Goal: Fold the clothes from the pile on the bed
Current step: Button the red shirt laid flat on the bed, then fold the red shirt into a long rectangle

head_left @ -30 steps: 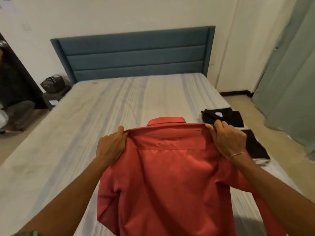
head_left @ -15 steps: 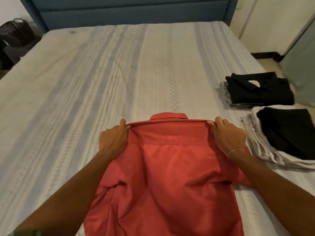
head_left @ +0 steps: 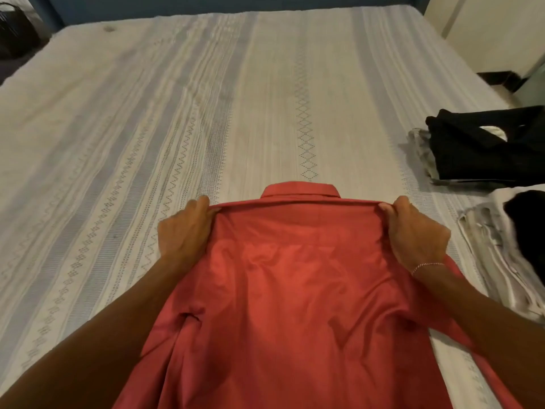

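The red shirt (head_left: 298, 305) lies back-up at the near edge of the bed (head_left: 177, 113). The left hand (head_left: 184, 231) and the right hand (head_left: 415, 231) each pinch one shoulder, collar pointing away. If one hand pulls harder, the wrinkled back may fold crooked. Folded dark clothes (head_left: 483, 149) lie along the right edge.

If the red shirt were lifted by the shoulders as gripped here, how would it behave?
The red shirt is probably floppy: it creases and sags between the left hand and right hand. It likely weighs little, since fingertip pinches hold it. Its sleeves would probably dangle.
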Demonstrator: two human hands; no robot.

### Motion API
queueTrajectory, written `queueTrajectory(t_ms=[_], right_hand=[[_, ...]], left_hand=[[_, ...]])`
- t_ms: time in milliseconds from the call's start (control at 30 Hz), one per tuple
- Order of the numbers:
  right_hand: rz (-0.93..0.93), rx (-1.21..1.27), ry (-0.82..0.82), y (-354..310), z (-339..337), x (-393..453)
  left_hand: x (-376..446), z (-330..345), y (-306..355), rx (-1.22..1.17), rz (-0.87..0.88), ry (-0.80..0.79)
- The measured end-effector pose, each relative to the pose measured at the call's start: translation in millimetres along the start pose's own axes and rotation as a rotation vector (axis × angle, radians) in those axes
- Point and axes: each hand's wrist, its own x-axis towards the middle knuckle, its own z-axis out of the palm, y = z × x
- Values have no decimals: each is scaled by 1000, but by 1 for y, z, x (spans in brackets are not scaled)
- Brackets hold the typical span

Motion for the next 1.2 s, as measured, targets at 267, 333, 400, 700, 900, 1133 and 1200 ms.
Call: queueTrajectory(t_ms=[267, 333, 400, 700, 900, 1133, 1200], right_hand=[[-140, -136, -244, 13, 37, -2], [-98, -108, -281, 13, 40, 0], [-59, -70, -321, 14, 40, 1], [-14, 122, -461, 9, 10, -20], [-116, 186, -70, 13, -33, -112], [209, 203, -74, 35, -55, -235], [287, 200, -209, 42, -55, -253]], left_hand=[[0, 31, 2, -17, 0, -328], [3, 32, 1, -100, -61, -310], [4, 30, 2, -112, -95, -281], [-36, -2, 84, -81, 75, -42], [-119, -9, 177, -272, 467, -183], [-181, -17, 250, -312, 555, -300], [-188, -16, 261, -287, 566, -370]])
